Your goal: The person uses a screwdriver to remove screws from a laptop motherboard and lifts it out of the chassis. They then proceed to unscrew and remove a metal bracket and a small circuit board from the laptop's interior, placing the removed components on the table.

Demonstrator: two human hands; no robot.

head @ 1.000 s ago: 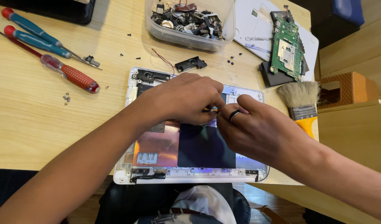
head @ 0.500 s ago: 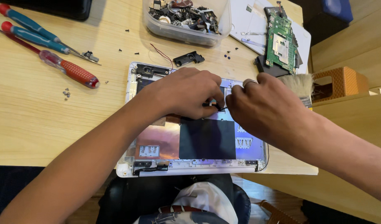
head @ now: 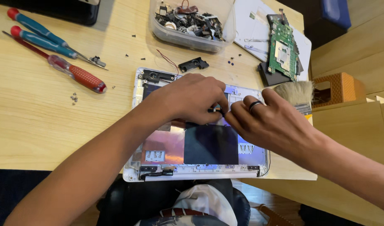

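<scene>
A: What are the hands doing?

B: The left hand [head: 187, 98] and right hand [head: 269, 121] meet fingertip to fingertip over the opened laptop shell [head: 137, 165], both pinching a small dark part [head: 215, 110]. What it is, I cannot tell.

A: How does the shell lie?

B: Directly beneath them, long axis left to right; the part sits between the hands, about equally near to each.

A: Around them?

B: A brush [head: 295, 92] just beyond the right hand, a green circuit board [head: 282, 48] farther off, screwdrivers [head: 54, 54] well left on the tabletop [head: 41, 129].
</scene>
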